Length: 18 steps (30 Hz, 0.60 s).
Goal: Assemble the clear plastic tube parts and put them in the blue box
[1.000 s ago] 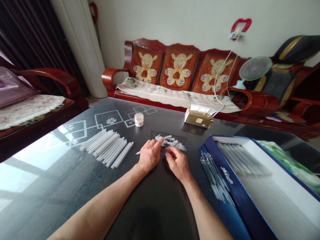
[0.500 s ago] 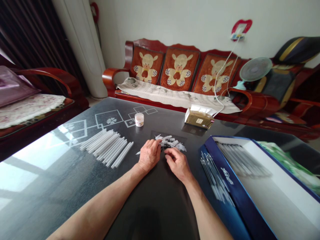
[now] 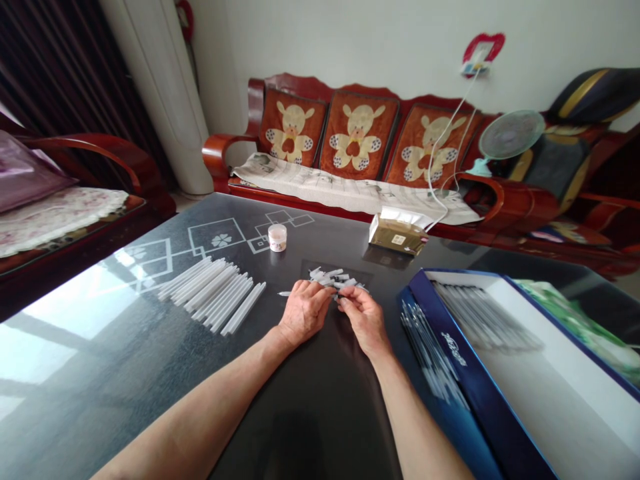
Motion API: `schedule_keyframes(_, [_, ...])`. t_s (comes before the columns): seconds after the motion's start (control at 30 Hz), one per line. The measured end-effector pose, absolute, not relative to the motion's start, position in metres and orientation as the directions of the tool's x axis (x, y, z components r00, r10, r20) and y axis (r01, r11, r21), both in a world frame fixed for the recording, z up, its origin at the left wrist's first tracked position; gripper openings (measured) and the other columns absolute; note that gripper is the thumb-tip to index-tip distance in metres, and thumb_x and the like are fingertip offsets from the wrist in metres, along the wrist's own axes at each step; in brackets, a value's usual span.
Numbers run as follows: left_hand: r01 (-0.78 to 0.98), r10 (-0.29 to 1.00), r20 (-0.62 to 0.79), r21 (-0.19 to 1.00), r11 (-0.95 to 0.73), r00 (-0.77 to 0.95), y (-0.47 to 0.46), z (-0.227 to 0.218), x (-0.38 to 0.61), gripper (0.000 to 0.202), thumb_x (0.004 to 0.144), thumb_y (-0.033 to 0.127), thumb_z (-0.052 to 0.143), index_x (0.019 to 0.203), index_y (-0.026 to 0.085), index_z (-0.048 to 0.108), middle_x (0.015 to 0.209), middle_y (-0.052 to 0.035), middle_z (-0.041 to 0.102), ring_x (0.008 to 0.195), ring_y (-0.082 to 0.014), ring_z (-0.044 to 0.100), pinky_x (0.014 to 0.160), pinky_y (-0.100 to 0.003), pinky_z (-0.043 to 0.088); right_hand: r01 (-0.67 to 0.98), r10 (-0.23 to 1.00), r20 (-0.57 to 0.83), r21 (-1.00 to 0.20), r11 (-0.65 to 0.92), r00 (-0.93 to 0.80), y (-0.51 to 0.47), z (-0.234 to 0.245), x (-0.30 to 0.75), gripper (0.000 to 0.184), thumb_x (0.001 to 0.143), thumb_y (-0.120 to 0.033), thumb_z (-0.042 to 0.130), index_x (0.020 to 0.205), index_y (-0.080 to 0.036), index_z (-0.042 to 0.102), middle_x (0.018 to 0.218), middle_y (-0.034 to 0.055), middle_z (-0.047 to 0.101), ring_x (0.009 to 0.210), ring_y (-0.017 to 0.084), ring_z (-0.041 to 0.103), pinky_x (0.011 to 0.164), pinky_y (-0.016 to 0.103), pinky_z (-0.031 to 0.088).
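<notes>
Dark glossy surface (image 3: 310, 427): left hand (image 3: 307, 311) clasps a slender white pen (image 3: 284, 294); right hand (image 3: 367, 321) pinches a small dark piece (image 3: 340, 296), beside the small-parts pile (image 3: 330, 275). A brushing knuckle could scatter the pile; a loose pinch, drop the piece.

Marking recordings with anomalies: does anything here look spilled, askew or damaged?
Nothing looks clearly spilled or damaged. The untidiest spot is the small pieces heaped at odd angles just beyond the left hand and right hand, whereas the white tubes lie roughly side by side.
</notes>
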<state>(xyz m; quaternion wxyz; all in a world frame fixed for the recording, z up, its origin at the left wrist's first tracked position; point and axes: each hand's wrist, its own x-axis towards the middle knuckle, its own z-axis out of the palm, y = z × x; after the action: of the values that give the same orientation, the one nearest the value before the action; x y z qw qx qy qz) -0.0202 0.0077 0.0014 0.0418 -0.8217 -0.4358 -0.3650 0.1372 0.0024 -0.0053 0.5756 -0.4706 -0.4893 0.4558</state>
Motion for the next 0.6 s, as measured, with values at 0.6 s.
schedule_keyframes(0.6, [0.735,0.731,0.556,0.286,-0.615,0.395,0.0078,0.0019,-0.0192,0.017,0.092,0.022,0.047,0.093,0.016,0.063,0.081,-0.0065,0.066,0.079,-0.0208,0.059,0.081,-0.036,0.046,0.122,0.97,0.237,-0.966,0.229,0.055,0.0012,-0.0061,0.1359,0.016,0.075,-0.031,0.065,0.087,-0.021,0.064,0.088,0.0047,0.071,0.081,0.02,0.067,0.082,0.037,0.053])
